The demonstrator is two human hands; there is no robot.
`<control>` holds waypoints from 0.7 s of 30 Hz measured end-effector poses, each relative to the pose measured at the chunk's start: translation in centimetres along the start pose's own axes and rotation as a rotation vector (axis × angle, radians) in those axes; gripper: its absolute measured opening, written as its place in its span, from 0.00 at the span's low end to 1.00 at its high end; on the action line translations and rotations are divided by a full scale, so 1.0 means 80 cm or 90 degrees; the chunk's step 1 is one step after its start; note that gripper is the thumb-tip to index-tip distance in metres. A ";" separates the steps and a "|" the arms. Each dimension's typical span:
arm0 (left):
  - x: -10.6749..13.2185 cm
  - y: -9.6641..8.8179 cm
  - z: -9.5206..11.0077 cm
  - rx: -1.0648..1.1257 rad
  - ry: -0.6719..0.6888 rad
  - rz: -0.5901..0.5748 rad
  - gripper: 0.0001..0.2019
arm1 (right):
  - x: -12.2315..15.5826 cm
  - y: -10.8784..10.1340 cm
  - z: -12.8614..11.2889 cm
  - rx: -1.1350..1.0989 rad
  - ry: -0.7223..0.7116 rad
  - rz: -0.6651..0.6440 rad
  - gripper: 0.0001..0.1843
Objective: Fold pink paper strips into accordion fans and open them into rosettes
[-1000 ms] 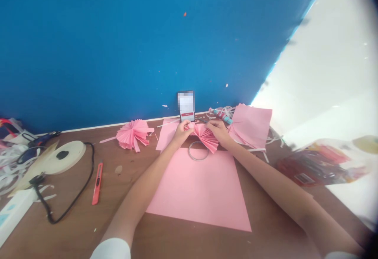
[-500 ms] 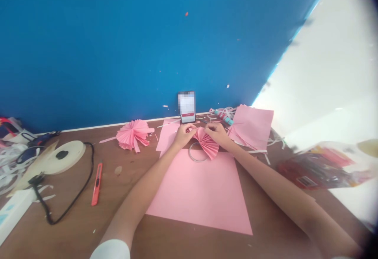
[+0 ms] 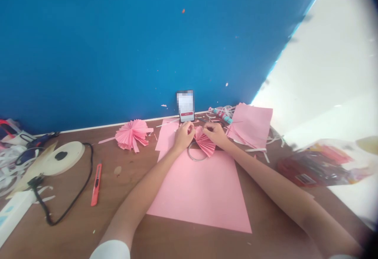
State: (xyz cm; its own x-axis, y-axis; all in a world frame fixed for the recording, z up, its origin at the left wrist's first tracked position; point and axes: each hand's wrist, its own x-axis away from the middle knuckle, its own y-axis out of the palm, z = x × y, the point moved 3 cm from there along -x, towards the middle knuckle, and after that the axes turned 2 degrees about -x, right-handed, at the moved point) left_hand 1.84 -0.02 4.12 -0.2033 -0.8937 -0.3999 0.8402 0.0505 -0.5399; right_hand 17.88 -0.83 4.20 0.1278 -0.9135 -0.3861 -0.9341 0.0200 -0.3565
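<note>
My right hand (image 3: 214, 133) pinches the top of a pink pleated paper fan (image 3: 207, 145), whose folds spread down and to the right. My left hand (image 3: 184, 135) is closed at the fan's upper left edge, the back of the hand towards me. Its fingertips are mostly hidden, with a bit of pink paper beside them. Under the fan lies a thin ring (image 3: 193, 158), partly covered by it, on the far edge of a large pink paper sheet (image 3: 202, 196). Left of my hands rests a pink pleated rosette (image 3: 132, 135) with loose paper strips.
A phone (image 3: 186, 107) leans on the blue wall. Pink sheets (image 3: 254, 125) are stacked at right, near a plastic package (image 3: 310, 168). At left lie a red box cutter (image 3: 96, 184), a cream tape roll (image 3: 69, 158), a black cable (image 3: 73, 208) and a white power strip (image 3: 16, 215).
My left hand has turned and curled, its fingers now tucked further out of sight. The right hand still pinches the fan, shifted slightly left. The whole view has shifted a little.
</note>
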 end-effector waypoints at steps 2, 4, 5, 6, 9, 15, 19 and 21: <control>-0.001 -0.001 -0.002 0.025 -0.010 -0.001 0.04 | 0.001 0.001 0.000 -0.011 -0.003 0.008 0.09; -0.003 -0.001 -0.006 0.056 -0.022 -0.012 0.04 | 0.001 0.001 0.001 -0.024 -0.004 0.014 0.10; -0.005 -0.001 -0.008 0.073 -0.028 -0.020 0.04 | 0.001 0.001 0.003 -0.031 -0.002 0.014 0.10; -0.005 -0.001 -0.010 0.090 -0.034 -0.030 0.05 | 0.001 0.001 0.005 -0.036 0.003 0.014 0.11; -0.007 -0.001 -0.016 0.123 -0.045 -0.053 0.05 | 0.001 0.002 0.011 -0.044 0.020 0.009 0.12; -0.010 -0.002 -0.023 0.132 -0.046 -0.034 0.08 | -0.003 0.004 0.020 -0.077 0.051 -0.051 0.14; -0.009 -0.001 -0.026 0.114 -0.060 -0.012 0.10 | -0.008 0.002 0.027 -0.092 0.073 -0.050 0.16; -0.009 -0.001 -0.027 0.112 -0.061 -0.008 0.10 | -0.009 0.001 0.030 -0.108 0.088 -0.042 0.16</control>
State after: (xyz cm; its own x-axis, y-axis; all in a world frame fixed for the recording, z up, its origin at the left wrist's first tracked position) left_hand 0.86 1.56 2.85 -0.1724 -0.9324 -0.3176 0.9147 -0.0320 -0.4028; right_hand 18.54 0.79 2.41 0.1545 -0.9578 -0.2422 -0.9694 -0.0995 -0.2246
